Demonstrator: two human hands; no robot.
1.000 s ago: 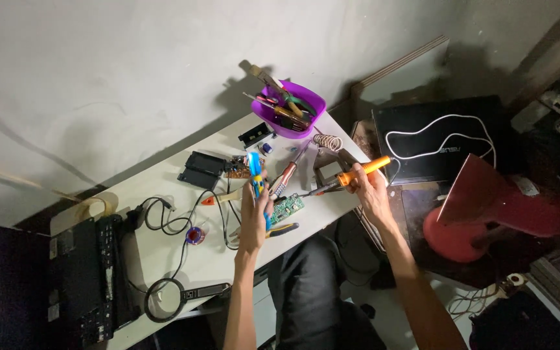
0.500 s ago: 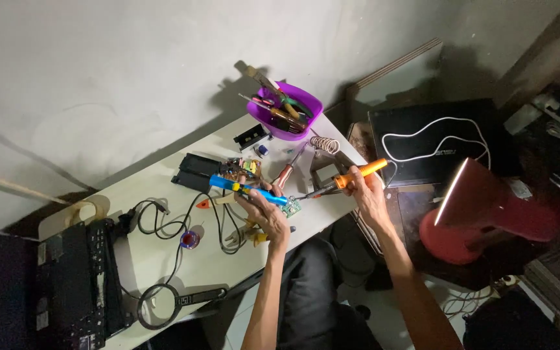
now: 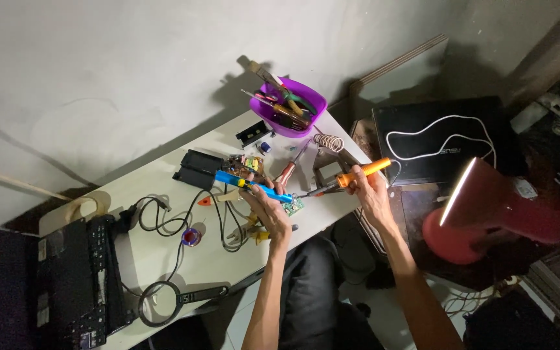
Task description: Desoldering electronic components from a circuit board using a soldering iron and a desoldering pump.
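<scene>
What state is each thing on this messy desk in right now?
Soldering iron: held in right hand, tip at the circuit board.
Blue tool: held in left hand, lying across the board.
Circuit board: flat on the table.
Purple bowl: full of tools.
Red lamp: lit.
Laptop: open.
Magnifying glass: lying flat, unused.

Bowl (image 3: 306,123): on the table (image 3: 157,259), far right corner.
Keyboard (image 3: 76,279): table's left end.
Magnifier (image 3: 160,303): near edge, right of keyboard.
Lamp (image 3: 487,214): right, off the table.
</scene>
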